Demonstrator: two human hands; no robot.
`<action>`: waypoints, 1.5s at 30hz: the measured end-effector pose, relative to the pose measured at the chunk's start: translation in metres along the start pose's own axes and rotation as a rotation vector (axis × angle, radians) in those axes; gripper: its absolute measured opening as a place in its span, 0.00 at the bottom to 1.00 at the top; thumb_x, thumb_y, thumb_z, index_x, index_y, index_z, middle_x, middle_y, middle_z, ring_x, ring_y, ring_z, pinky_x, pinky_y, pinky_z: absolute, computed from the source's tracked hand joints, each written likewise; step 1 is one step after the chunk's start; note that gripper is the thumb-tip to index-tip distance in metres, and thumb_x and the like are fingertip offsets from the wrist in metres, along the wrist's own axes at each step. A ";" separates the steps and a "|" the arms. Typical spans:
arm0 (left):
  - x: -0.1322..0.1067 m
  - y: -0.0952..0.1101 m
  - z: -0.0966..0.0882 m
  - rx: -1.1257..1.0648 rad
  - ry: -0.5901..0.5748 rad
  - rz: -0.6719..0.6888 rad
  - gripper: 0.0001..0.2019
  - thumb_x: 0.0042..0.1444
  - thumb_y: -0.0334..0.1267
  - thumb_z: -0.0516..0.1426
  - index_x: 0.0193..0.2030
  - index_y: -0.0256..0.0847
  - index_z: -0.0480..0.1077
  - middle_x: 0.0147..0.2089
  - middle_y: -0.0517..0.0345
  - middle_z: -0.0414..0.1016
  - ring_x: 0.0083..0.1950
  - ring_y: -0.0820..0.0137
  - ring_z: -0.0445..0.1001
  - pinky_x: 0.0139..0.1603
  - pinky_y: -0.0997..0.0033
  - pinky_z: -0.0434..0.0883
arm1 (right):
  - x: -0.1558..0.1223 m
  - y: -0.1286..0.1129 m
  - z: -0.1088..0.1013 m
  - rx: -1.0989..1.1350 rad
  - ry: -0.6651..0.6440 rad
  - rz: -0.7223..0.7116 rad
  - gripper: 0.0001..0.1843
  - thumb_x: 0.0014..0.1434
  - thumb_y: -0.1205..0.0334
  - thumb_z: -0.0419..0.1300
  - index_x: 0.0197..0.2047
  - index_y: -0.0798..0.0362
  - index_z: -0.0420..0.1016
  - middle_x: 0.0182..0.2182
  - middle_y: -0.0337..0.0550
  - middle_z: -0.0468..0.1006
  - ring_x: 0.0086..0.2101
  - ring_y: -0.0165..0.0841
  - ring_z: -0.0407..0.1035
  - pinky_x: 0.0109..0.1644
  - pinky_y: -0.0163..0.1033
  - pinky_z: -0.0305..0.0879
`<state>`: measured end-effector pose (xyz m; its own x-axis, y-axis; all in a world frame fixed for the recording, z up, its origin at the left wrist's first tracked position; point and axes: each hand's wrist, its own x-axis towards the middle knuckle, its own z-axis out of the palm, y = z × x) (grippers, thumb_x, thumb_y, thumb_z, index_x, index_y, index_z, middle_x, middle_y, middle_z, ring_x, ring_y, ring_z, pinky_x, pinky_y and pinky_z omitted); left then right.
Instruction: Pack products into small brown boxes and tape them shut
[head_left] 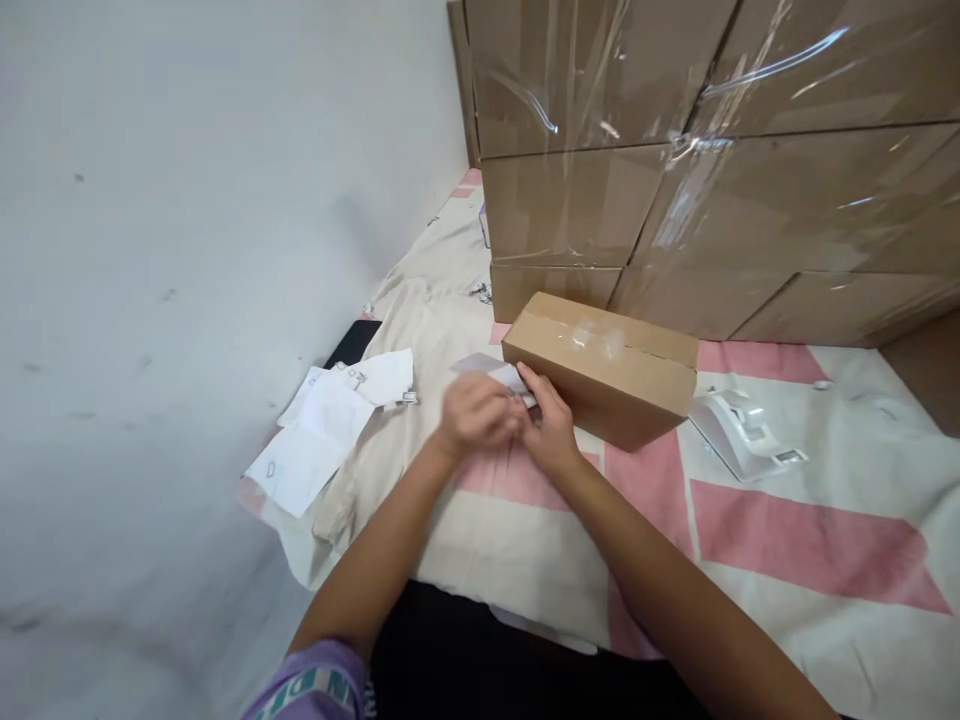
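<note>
My left hand and my right hand meet just in front of a small taped cardboard box lying on a pink-and-cream cloth. Both hands are closed together on a thin white paper slip that sticks out above the fingers, next to the box's left end. The left hand is slightly blurred. What sits between the fingertips under the slip is hidden.
Several loose white paper sheets lie to the left near the white wall. A white plastic device rests right of the box. A tall stack of film-wrapped cartons stands behind.
</note>
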<state>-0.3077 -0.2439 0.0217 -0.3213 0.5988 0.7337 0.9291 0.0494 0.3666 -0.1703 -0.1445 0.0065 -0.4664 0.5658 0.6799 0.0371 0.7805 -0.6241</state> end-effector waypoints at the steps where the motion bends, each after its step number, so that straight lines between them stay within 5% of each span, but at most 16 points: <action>1: 0.003 -0.014 -0.008 0.015 0.033 0.004 0.21 0.69 0.50 0.51 0.24 0.47 0.67 0.22 0.60 0.63 0.26 0.67 0.65 0.29 0.65 0.69 | -0.002 0.001 0.001 0.104 -0.077 0.050 0.24 0.71 0.56 0.54 0.65 0.57 0.71 0.45 0.53 0.83 0.33 0.34 0.80 0.35 0.37 0.81; 4: 0.009 -0.040 -0.022 0.040 0.123 0.024 0.18 0.70 0.43 0.50 0.28 0.44 0.67 0.23 0.60 0.63 0.26 0.69 0.63 0.29 0.66 0.65 | -0.006 0.004 0.005 0.459 -0.332 0.308 0.29 0.68 0.59 0.58 0.69 0.52 0.60 0.48 0.55 0.81 0.25 0.31 0.76 0.28 0.37 0.78; 8: 0.011 -0.037 -0.017 -0.020 0.058 0.108 0.10 0.67 0.44 0.56 0.37 0.42 0.71 0.29 0.58 0.69 0.30 0.69 0.69 0.33 0.68 0.68 | -0.004 0.006 0.009 0.696 -0.478 0.488 0.18 0.68 0.56 0.56 0.58 0.52 0.66 0.42 0.47 0.81 0.20 0.28 0.72 0.23 0.34 0.71; 11: 0.010 -0.022 -0.012 -0.062 -0.051 0.165 0.14 0.60 0.50 0.63 0.44 0.42 0.74 0.37 0.53 0.74 0.39 0.66 0.72 0.41 0.65 0.72 | -0.002 0.007 0.010 0.786 -0.417 0.478 0.17 0.68 0.55 0.55 0.56 0.53 0.66 0.41 0.47 0.81 0.25 0.30 0.75 0.23 0.32 0.68; 16: 0.012 -0.018 -0.009 0.027 -0.241 0.157 0.20 0.59 0.51 0.64 0.54 0.44 0.76 0.52 0.45 0.73 0.54 0.57 0.69 0.56 0.55 0.69 | 0.000 0.007 0.008 0.783 -0.384 0.379 0.20 0.69 0.62 0.52 0.63 0.52 0.64 0.46 0.48 0.81 0.43 0.35 0.76 0.51 0.44 0.74; 18: 0.013 -0.021 -0.007 0.042 -0.261 0.164 0.19 0.60 0.50 0.63 0.56 0.45 0.76 0.52 0.46 0.75 0.54 0.57 0.69 0.57 0.55 0.67 | 0.000 0.006 0.007 0.748 -0.391 0.356 0.20 0.70 0.62 0.51 0.64 0.52 0.64 0.45 0.47 0.82 0.43 0.35 0.76 0.54 0.45 0.72; 24: 0.011 -0.021 -0.004 0.054 -0.253 0.237 0.15 0.65 0.44 0.60 0.57 0.44 0.76 0.51 0.51 0.81 0.49 0.62 0.76 0.49 0.59 0.65 | 0.001 0.007 0.007 0.615 -0.340 0.308 0.20 0.70 0.61 0.51 0.63 0.55 0.64 0.40 0.45 0.81 0.42 0.36 0.75 0.54 0.45 0.70; 37: 0.012 -0.023 -0.006 0.070 -0.284 0.275 0.13 0.66 0.46 0.59 0.54 0.45 0.77 0.49 0.51 0.84 0.48 0.61 0.80 0.49 0.58 0.65 | 0.000 0.006 0.007 0.526 -0.333 0.291 0.22 0.70 0.66 0.49 0.66 0.57 0.61 0.38 0.43 0.79 0.38 0.34 0.72 0.47 0.39 0.67; 45: 0.012 -0.020 -0.004 0.127 -0.326 0.282 0.10 0.67 0.40 0.57 0.53 0.47 0.76 0.52 0.54 0.82 0.49 0.62 0.78 0.50 0.56 0.62 | -0.001 0.005 0.007 0.537 -0.361 0.308 0.34 0.70 0.65 0.49 0.76 0.53 0.46 0.30 0.34 0.71 0.32 0.32 0.67 0.42 0.37 0.64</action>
<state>-0.3305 -0.2410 0.0259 0.0036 0.8224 0.5690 0.9938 -0.0663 0.0895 -0.1759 -0.1426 0.0002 -0.7718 0.5433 0.3305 -0.1829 0.3080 -0.9336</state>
